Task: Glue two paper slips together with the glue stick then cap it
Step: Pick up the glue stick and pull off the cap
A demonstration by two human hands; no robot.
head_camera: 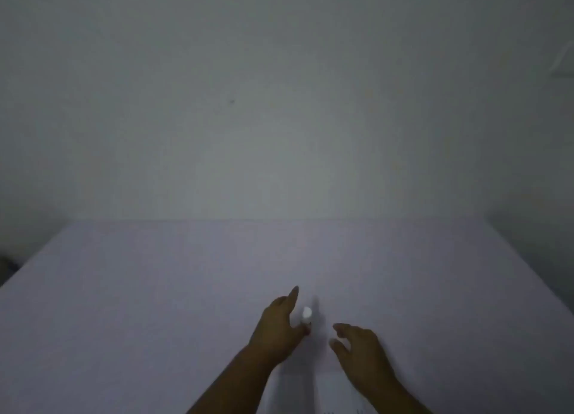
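A small glue stick point(307, 313) with a white cap on top stands upright on the pale purple table point(155, 320). My left hand point(275, 330) is right beside it on its left. The thumb touches the stick's lower part and the index finger points forward past it. The dim, blurred view does not show whether the hand grips it. My right hand point(362, 350) hovers just right of the stick with its fingers curled and apart, holding nothing. Faint white paper slips point(334, 385) lie on the table between my forearms, near the front edge.
A bare grey wall point(279, 103) rises behind the table's far edge. The purple surface stretches wide to the left and right of my hands. The scene is dark and soft.
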